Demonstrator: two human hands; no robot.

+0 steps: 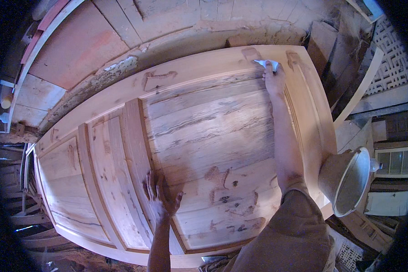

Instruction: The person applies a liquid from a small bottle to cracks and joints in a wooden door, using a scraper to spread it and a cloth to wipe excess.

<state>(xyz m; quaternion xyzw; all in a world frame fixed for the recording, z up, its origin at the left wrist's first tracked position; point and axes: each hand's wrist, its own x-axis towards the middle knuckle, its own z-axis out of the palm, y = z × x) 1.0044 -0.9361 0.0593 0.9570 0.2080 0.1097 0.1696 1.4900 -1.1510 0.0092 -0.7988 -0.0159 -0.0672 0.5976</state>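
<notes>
A large panelled wooden door (204, 136) lies in front of me, its pale boards marked with knots, dark grain and brownish smears. My right arm reaches to the far right part of its frame. There my right hand (274, 81) is closed around a small white bottle (271, 66) with a pointed tip aimed left, close above the wood near a brownish patch (251, 54). My left hand (162, 197) rests on the door beside an upright rail (138, 131), fingers spread and holding nothing.
At the right edge of the door is a pale, dusty, cone-shaped vessel or shade (347, 181). A carved lattice panel (390, 59) and wooden boards (322, 54) stand behind it. Pinkish panels (81, 50) lie beyond the door's far edge. Stacked timber (27, 204) is at the left.
</notes>
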